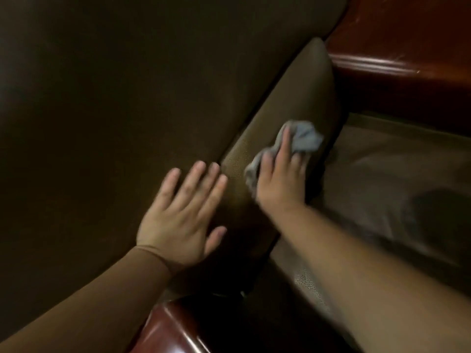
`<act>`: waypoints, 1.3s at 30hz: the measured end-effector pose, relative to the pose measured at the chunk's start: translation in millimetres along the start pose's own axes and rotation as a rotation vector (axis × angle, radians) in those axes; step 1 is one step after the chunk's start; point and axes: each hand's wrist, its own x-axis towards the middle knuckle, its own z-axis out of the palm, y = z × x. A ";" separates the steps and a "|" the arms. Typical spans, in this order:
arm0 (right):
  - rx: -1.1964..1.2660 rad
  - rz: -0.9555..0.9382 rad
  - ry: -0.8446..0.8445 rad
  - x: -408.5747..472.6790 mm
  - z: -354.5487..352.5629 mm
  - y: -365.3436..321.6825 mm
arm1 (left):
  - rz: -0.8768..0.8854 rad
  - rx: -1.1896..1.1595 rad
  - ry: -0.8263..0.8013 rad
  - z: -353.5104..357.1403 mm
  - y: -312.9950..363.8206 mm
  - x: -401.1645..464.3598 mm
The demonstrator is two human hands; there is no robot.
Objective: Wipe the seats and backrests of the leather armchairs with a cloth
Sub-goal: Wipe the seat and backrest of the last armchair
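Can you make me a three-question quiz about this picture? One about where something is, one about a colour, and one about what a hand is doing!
1. Where is the cloth?
A. on the shiny wooden armrest
B. under the right hand, on the edge of the leather cushion
C. on the floor

2. What colour is the cloth?
A. red
B. yellow
C. grey

3. What is the left hand doing?
A. lying flat with straight fingers on the leather
B. squeezing the cloth
C. holding a bottle

Answers:
1. B: the right hand presses the cloth onto the brown cushion edge, away from the wooden armrest.
2. C: it looks pale grey against the brown leather.
3. A: its fingers are spread and straight on the leather surface, and it holds nothing.
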 end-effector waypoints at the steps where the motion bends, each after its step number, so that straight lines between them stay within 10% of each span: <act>1: 0.047 0.071 0.057 25.7 -9.2 4.3 | 0.020 -0.043 -0.020 2.2 9.7 6.8; 9: -0.124 -0.288 -0.217 -63.8 9.3 40.3 | -0.076 -0.246 0.079 31.3 43.4 28.2; 16: 0.060 -0.014 0.135 114.7 -38.8 21.0 | -0.076 -0.271 0.112 38.7 46.4 27.7; 23: 0.029 -0.245 -0.019 6.9 -7.0 30.7 | -0.076 -0.302 0.135 39.9 46.9 26.4; 30: 0.341 0.349 0.183 150.4 -34.1 76.4 | -0.086 -0.287 0.135 43.6 47.1 29.0; 39: 0.270 0.232 0.003 10.1 7.4 80.1 | -0.083 -0.293 0.161 45.1 47.9 27.9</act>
